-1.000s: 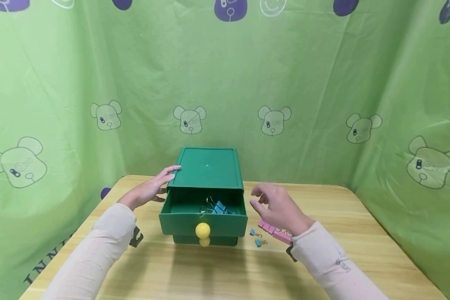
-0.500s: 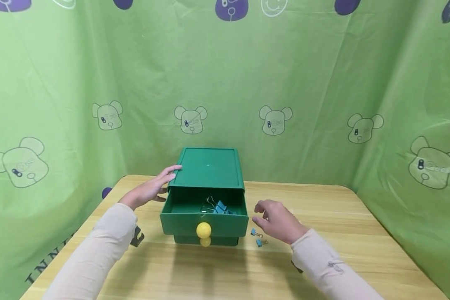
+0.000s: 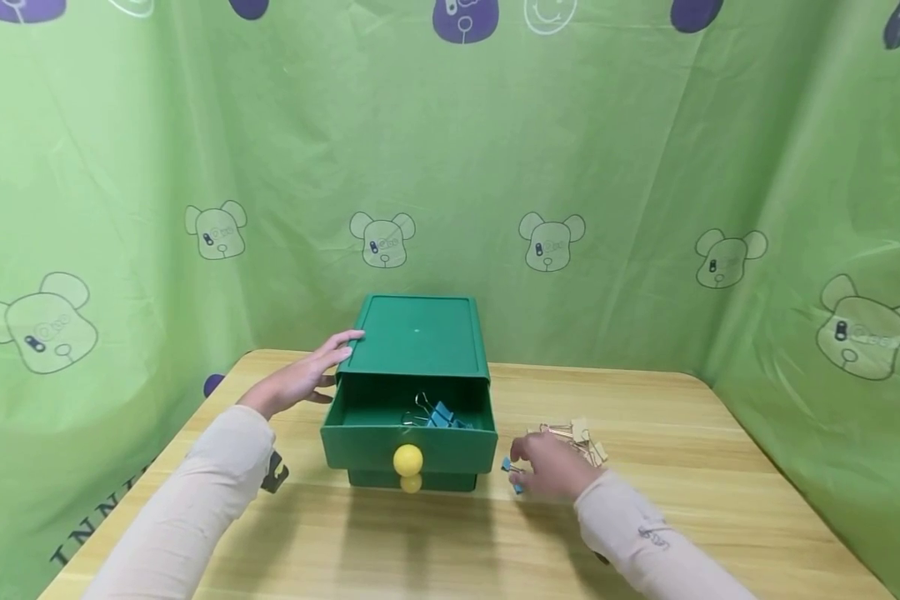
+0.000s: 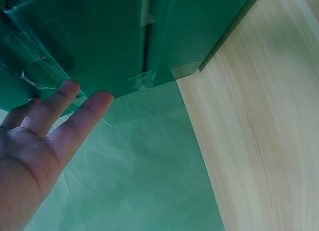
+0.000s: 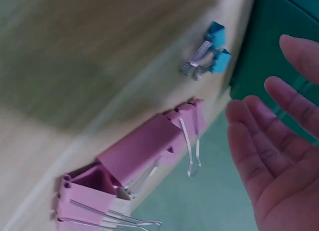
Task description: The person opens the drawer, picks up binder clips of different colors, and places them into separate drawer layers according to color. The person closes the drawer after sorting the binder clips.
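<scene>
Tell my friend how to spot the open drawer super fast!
On the wooden table, find the big green box with the left hand at its side. The open drawer is in the upper part of its front, with blue clips inside. It juts out towards you, while the lower front sits further back.

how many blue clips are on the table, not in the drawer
2. Both lie beside the green drawer unit: a farther blue clip and a nearer blue clip, by the right hand. More could be hidden behind that hand.
</scene>
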Motion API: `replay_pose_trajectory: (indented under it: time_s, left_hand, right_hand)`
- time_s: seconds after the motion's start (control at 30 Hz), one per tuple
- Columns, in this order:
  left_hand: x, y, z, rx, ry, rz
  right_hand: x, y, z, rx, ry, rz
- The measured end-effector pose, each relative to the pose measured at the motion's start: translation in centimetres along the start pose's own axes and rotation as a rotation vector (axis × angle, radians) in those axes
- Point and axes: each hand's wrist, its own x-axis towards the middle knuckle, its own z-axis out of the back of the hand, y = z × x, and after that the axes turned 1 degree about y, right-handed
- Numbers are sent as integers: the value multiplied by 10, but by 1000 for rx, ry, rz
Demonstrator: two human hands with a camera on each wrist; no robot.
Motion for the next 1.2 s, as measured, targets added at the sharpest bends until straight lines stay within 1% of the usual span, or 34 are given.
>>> replay_pose_trajectory:
  time_s: [0.1,0.33,0.5,0.87,1.0,1.2]
  left_hand:
    - [0,0,0,-4,1,-1]
    - [1,0,1,-3,4,-1]
    - [2,1,1,4,6,1]
    - [0,-1,0,-6,1,4]
    - [0,-1,-1,-7,-3,6]
    - [1,-1,0,-3,-2,4]
  right_hand:
    - [-2,-1,-4,-5,5,22]
    - [-6,-2,-11,-11,74,-28]
    - [-8,-3,-16,-31,98,-5]
    - [-6,-3,-20,-68,64,13]
    - [-5,-3,-22,-81,58,6]
    - [-4,-1,-22,-65,68,-13]
